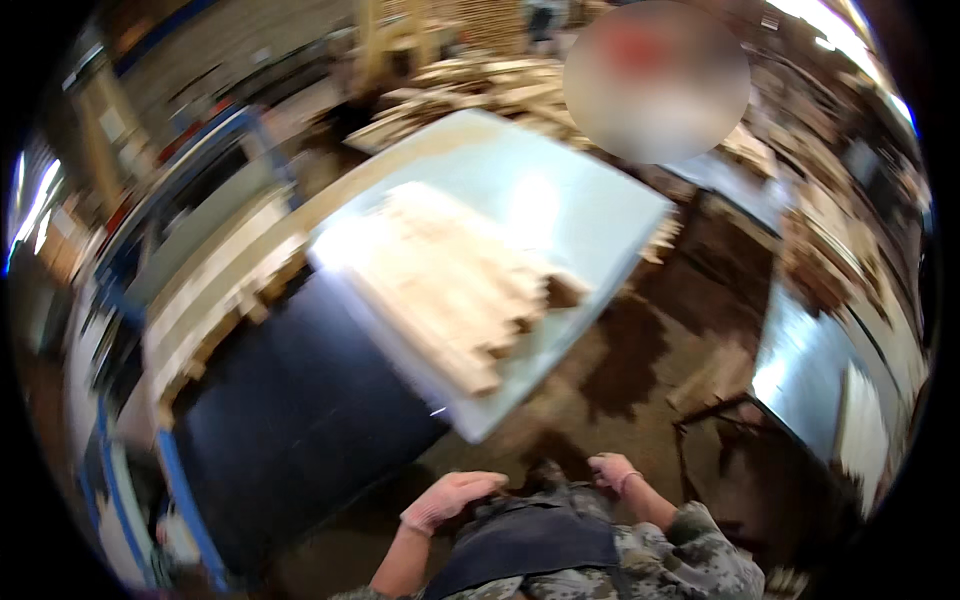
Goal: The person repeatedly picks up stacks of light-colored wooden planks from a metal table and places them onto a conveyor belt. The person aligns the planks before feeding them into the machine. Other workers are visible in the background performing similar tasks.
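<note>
Head view, blurred: left hand (450, 500) and right hand (612, 470) held low against a dark apron (530, 540), both empty, fingers loosely curled. Ahead, stacked wooden strips (450, 285) near the pale table (590, 210) front edge.

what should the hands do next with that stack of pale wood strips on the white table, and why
Probably reach forward: both the left hand and the right hand look empty, held close to the body, while the stack of pale wooden strips lies untouched ahead on the white table.
</note>
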Tool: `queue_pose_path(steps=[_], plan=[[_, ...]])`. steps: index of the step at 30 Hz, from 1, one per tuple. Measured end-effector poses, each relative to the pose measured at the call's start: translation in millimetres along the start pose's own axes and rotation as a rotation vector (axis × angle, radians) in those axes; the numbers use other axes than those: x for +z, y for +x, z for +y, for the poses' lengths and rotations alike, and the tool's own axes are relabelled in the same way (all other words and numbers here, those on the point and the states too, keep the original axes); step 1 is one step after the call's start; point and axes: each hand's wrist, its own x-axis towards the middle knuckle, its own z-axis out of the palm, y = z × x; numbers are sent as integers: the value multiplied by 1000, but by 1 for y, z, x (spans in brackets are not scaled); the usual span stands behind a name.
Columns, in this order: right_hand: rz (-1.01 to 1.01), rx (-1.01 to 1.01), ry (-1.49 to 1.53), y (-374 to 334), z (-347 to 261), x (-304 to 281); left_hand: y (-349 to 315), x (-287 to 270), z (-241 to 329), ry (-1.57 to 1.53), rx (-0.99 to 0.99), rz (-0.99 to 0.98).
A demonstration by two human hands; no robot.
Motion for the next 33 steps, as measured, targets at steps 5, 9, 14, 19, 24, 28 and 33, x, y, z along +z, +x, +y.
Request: queue_pose_path(steps=[5,9,14,19,24,28,33], plan=[[8,93,-440,75,91,-127,93,47,2,-121,21,99],[151,92,-655,48,69,-182,183,117,31,-188,60,-42],[226,43,-524,45,64,-240,280,175,81,-101,-74,-278],[285,115,255,62,44,-255,371,198,115,67,-159,-387],[340,-309,-681,98,96,-276,468,217,134,105,-198,-450],[293,-125,-600,121,136,-310,553,233,156,59,-256,-513],[267,477,862,116,-11,-351,653,255,243,106,-238,-496]])
